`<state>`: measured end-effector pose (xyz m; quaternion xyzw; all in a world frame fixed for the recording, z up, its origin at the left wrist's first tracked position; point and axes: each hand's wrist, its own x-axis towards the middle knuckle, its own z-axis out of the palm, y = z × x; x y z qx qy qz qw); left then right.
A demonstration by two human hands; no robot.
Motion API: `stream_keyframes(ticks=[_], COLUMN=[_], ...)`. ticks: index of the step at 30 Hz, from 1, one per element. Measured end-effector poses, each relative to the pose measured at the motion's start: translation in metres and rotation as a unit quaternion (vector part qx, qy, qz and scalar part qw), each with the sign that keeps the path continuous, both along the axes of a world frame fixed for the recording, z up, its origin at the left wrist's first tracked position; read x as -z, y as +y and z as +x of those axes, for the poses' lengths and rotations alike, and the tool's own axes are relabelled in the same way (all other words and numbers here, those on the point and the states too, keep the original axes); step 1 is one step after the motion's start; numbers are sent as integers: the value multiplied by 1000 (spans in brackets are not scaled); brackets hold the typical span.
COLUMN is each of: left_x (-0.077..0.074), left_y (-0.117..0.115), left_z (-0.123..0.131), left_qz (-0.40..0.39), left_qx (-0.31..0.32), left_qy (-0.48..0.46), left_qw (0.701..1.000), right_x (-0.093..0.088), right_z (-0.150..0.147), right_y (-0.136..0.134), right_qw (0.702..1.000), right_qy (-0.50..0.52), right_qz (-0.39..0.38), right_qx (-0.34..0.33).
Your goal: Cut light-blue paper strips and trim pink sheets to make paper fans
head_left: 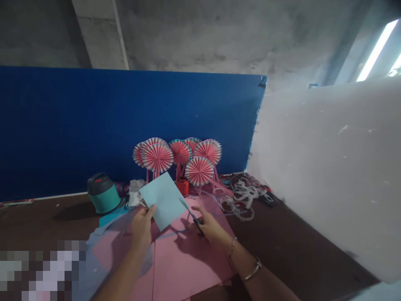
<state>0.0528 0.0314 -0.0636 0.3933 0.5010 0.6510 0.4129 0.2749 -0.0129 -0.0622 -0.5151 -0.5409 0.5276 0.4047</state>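
**Hand positions.** 2 hands work above the bench (282, 246). The left grip (142, 228) pinches the lower edge of a pale blue sheet (164, 201) between thumb and fingers and is shut on it. The right grip (209, 225) is curled closed around the scissors (191, 217); its fingers hide most of the handles.

**Critical relation.** The sheet stands tilted above the pink paper (184, 261), with 1 corner pointing up and away from the person. It lies up and to the left of the right grip. The long axis of the scissors runs from the right grip up and to the left, along the lower right edge of the sheet. The blade tips reach just past that edge and are nearer the right grip than the left. Whether the edge sits between the blades, and how far they are open, cannot be determined from this view.

**Surrounding items.** At least 6 pink paper fans (157, 157) stand on sticks in a red holder (183, 187) before a blue panel (94, 121). A green flask (102, 194) with a black lid stands to their left. Paper strips (241, 196) lie in a loose heap to their right. A white panel (326, 167) blocks the right side.
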Motion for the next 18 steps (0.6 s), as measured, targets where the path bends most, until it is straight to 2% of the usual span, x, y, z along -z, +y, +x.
stream_keyframes(ticks=[2,9,18], left_x=[1,1,0], left_y=[1,1,-2], left_z=[-1,-1,1], left_qz=[-5,-19,-24], left_qx=[13,0,34], left_qy=[-7,-8,-33], left_qw=[1000,1000,999], right_x=[-1,-2,3], right_z=[0,2,2], right_y=[0,0,1], right_qw=[1000,1000,1000], right_qy=[2,-21,-26], right_qz=[-3,-4,4], right_qx=[0,-5,-11])
